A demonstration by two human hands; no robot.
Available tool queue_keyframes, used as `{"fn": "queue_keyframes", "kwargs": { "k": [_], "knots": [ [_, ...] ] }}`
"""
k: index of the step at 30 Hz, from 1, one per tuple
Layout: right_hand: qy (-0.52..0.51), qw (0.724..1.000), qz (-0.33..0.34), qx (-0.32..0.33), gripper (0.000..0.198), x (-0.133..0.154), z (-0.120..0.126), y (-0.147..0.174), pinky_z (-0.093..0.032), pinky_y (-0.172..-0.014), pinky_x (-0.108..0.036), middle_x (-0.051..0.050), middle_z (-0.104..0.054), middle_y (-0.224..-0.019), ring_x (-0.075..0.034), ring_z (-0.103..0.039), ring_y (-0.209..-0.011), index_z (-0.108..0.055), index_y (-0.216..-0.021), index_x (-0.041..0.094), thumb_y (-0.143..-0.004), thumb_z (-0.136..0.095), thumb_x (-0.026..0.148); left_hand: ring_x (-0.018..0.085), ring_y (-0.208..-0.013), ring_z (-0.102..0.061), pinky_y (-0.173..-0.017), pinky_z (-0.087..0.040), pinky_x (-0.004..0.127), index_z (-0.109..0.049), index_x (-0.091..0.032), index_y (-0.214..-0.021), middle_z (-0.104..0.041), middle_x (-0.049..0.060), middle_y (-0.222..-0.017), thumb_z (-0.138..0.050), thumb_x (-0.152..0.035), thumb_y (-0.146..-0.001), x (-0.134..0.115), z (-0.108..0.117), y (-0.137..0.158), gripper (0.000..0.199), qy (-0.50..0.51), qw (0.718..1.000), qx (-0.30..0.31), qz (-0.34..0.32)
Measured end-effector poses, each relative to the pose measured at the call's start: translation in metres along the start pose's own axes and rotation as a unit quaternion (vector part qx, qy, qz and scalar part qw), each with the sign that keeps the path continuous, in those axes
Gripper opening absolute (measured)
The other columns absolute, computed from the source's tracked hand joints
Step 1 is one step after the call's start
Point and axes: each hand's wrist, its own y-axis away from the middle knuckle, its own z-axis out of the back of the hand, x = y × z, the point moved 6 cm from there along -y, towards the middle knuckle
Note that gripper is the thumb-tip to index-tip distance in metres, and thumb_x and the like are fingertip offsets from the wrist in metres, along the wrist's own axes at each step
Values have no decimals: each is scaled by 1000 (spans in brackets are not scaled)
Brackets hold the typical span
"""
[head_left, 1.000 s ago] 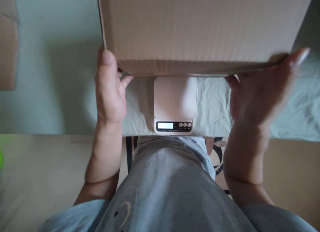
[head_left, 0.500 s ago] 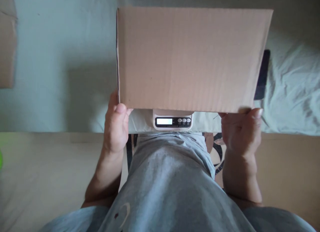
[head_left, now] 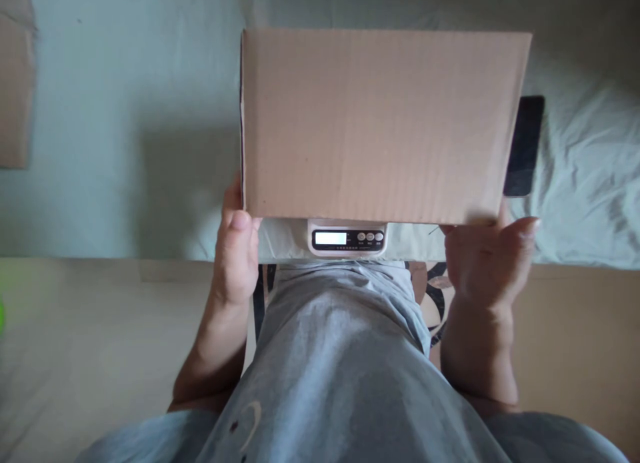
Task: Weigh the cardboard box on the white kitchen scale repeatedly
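Observation:
A plain brown cardboard box (head_left: 380,123) is held level above a small white digital scale (head_left: 347,238) and covers most of it. Only the scale's front strip shows, with a lit display and several round buttons; no figures are readable. My left hand (head_left: 236,256) holds the box's near left corner, thumb at the edge and fingers along the side. At the near right corner my right hand (head_left: 485,263) has its fingers partly hidden under the box, its thumb spread away from the cardboard. Whether the box touches the scale is hidden.
A black phone (head_left: 525,146) lies just right of the box on the pale green cloth (head_left: 90,116) covering the table. Another piece of brown cardboard (head_left: 15,90) rests at the far left. The table's near edge runs just in front of my body.
The box looks a little smaller and lower, its far edge nearer to me. My right thumb has swung outward off the box, and more of the phone shows.

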Motion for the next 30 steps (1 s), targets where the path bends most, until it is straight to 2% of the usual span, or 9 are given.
{"fn": "queue_keyframes", "kwargs": {
  "k": [4, 9, 16, 18, 22, 25, 28, 30],
  "knots": [
    [-26, 1000, 12, 11, 53, 10, 0, -1, -39, -112, -65, -1, -62, -135, -29, -41, -146, -63, -121, 36, -88, -32, 65, 30, -144, -39, -116, -37, 52, -63, -38, -126, -56, -2, -143, -51, -52, -86, 1, 9, -2, 44, 7, 999, -34, -4],
    [-20, 1000, 2, 3, 48, 8, 5, 0, -39, -111, -68, 5, -62, -137, -28, -45, -143, -63, -119, 41, -89, -33, 61, 30, -145, -37, -117, -35, 51, -62, -38, -129, -58, -1, -140, -47, -52, -86, 0, 15, 1, 47, -19, 999, -37, 2],
    [-13, 1000, 8, 0, 46, 9, 11, 1, -33, -118, -64, 1, -64, -134, -28, -45, -142, -64, -122, 36, -86, -43, 57, 30, -147, -33, -119, -32, 52, -61, -36, -130, -55, -1, -142, -48, -54, -88, -3, 18, 1, 47, -33, 999, -34, -18],
    [5, 1000, 12, -2, 46, 8, 11, 1, -36, -116, -63, 2, -65, -131, -29, -48, -140, -66, -118, 37, -84, -46, 60, 29, -146, -35, -118, -34, 52, -61, -37, -131, -56, -1, -141, -48, -52, -88, -1, 19, 1, 47, -31, 999, -35, -18],
    [27, 999, 12, -16, 40, 5, 7, 1, -47, -106, -62, 0, -73, -107, -30, -59, -127, -71, -99, 38, -81, -46, 63, 30, -139, -45, -112, -43, 53, -62, -38, -129, -59, 0, -139, -46, -52, -90, 6, 14, 5, 45, -28, 999, -40, 19],
    [14, 1000, 19, -13, 34, 11, 3, -1, -46, -110, -57, 1, -71, -104, -27, -61, -124, -72, -90, 36, -84, -48, 59, 30, -134, -50, -109, -46, 53, -71, -33, -109, -63, 3, -132, -50, -56, -89, 0, 4, 4, 37, -32, 998, -45, 30],
    [-6, 998, 63, 15, 33, 29, -5, -11, -43, -113, -55, 3, -68, -114, -26, -51, -137, -72, -95, 38, -86, -47, 57, 32, -133, -50, -110, -44, 56, -68, -24, -90, -64, 5, -120, -54, -60, -87, -18, -5, -9, 39, -24, 998, -53, -18],
    [-25, 997, 60, 31, 32, 37, -10, -25, -42, -112, -54, 10, -65, -123, -25, -40, -147, -69, -98, 45, -86, -43, 59, 33, -142, -39, -113, -39, 59, -64, -25, -100, -58, 2, -128, -56, -65, -84, -27, -9, -27, 43, -25, 998, -48, -45]
  ]
}}
